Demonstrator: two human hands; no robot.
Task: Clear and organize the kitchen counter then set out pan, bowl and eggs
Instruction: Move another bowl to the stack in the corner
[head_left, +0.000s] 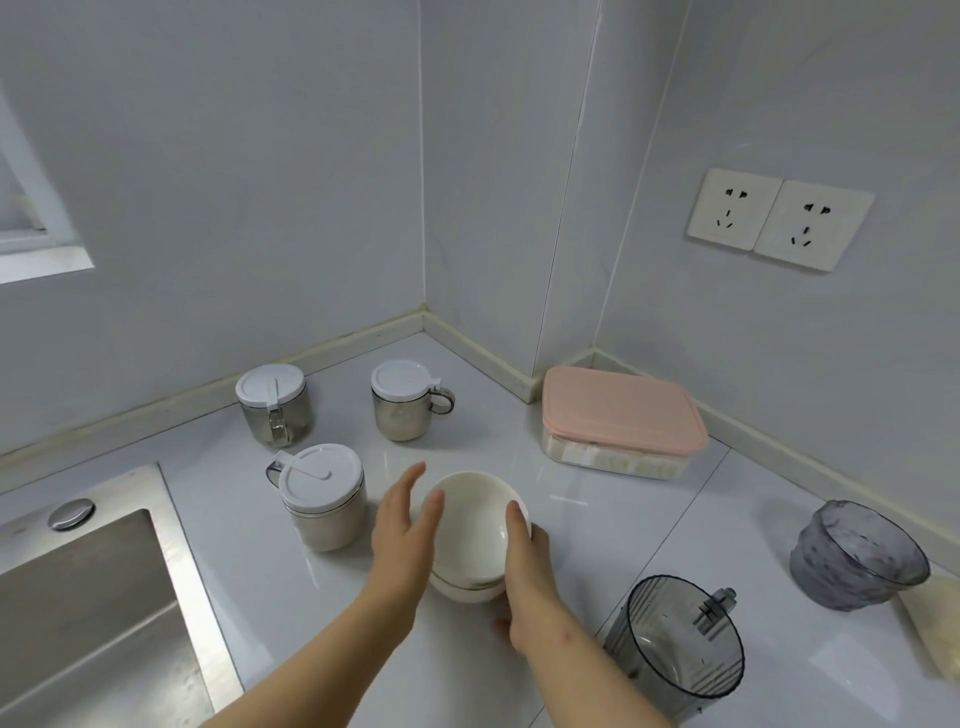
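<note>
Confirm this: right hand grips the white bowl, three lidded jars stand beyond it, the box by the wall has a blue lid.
Wrong on one point: the head view shows the box has a pink lid, not blue. The right hand does grip the white bowl, three lidded jars beyond it.

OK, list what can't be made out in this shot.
All head view.
The bowls: how many are stacked, sides behind the left hand and right hand.
The jars: contents, under lids.
The box: contents, blurred through its wall.
The pale thing: cut off by the right edge, unnameable.
The sink: cut off left and below.
The pan, eggs: outside the frame.
</note>
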